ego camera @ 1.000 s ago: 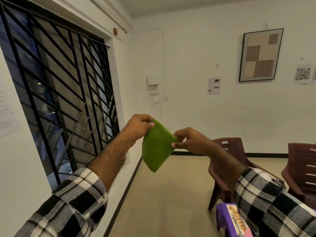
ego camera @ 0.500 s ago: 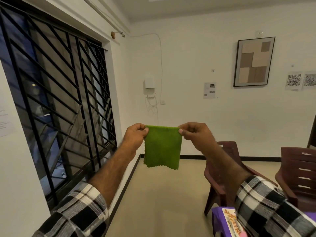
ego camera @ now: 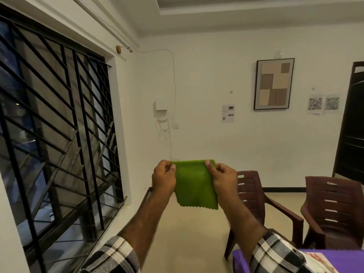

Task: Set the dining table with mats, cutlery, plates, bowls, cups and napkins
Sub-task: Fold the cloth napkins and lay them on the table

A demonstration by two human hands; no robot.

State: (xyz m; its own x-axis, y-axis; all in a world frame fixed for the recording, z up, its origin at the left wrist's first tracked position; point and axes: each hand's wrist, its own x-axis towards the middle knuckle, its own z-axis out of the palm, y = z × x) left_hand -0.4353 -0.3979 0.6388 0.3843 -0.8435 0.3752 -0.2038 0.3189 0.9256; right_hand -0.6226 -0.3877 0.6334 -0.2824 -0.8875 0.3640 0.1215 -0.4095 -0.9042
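Both hands, left hand (ego camera: 163, 179) and right hand (ego camera: 223, 179), pinch green napkin (ego camera: 195, 186) top corners.

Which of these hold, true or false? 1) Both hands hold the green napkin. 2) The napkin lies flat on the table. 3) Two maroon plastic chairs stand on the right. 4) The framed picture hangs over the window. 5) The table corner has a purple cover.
1) True: the left hand and right hand each pinch a top corner of the green napkin.
2) False: it hangs in the air between the hands, above the floor.
3) True: near chair, far chair.
4) False: the framed picture hangs on the far wall, right of the window.
5) True: purple cover at bottom right.
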